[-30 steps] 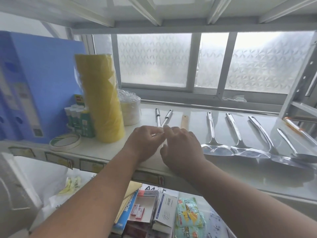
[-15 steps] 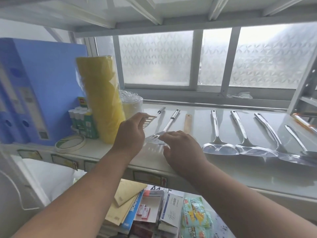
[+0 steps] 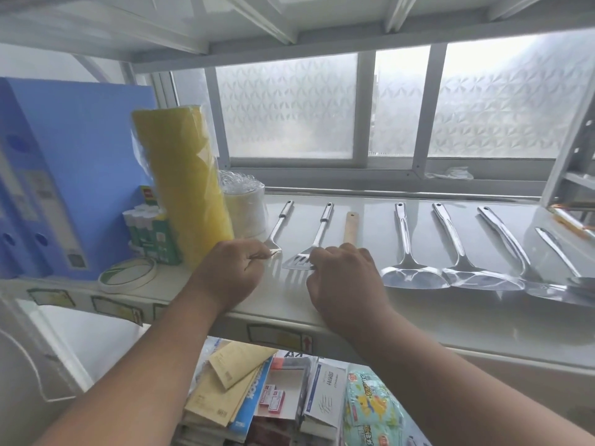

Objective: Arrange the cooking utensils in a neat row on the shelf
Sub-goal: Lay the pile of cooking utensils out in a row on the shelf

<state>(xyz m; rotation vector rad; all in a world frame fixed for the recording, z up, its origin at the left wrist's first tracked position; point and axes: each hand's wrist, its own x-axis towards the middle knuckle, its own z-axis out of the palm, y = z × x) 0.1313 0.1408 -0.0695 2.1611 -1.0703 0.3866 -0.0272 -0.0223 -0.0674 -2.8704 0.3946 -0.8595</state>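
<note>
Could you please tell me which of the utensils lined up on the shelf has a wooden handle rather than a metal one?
The wooden-handled utensil, third from the left, just beyond the right hand; every other handle is shiny steel.
</note>
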